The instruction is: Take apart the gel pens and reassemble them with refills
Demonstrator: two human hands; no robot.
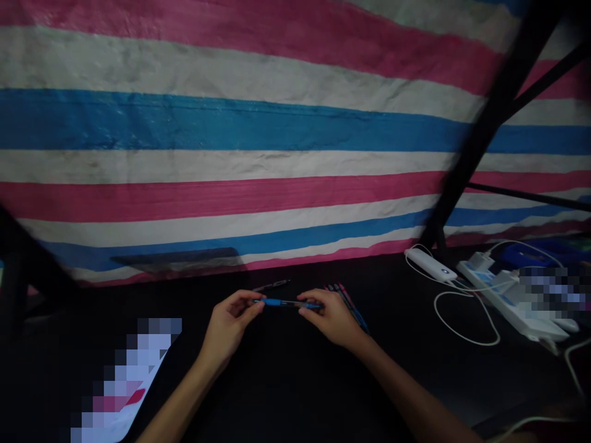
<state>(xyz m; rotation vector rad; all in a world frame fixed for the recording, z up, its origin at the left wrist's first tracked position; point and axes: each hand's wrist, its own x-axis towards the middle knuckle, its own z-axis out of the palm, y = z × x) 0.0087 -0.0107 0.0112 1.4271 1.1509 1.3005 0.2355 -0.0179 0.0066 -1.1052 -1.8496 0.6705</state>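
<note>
While both bare hands meet over a plain black tabletop (277, 394), a slim, clear-barrelled pen with a bright blue grip section (282, 303) spans the gap between them, running nearly level from side to side. From where I stand, handling it well seems to call for a light pinch at each end, the two hands kept in one line so that the thin plastic barrel is neither bent nor twisted; any pull or turn should, I judge, run straight along its length, with the fingertips clear of the narrow point. The left hand (227, 319) grasps the blue end between thumb and forefinger, its wrist low and its other fingers curled behind. The right hand (335, 315) grasps the opposite end, thumb below and fingers above, the pen passing in toward the palm; how firmly it presses, I cannot tell. Both forearms rise from the near edge and slant inward, so the hands face each other. Just beyond the pen lies a thin, dark pen with a pale clip (277, 285), and a small row of slender pens with pink and blue parts (349, 301) lies close behind the right hand, partly hidden by it. Behind everything hangs a crinkled plastic sheet striped pink, white and blue (277, 129).
</note>
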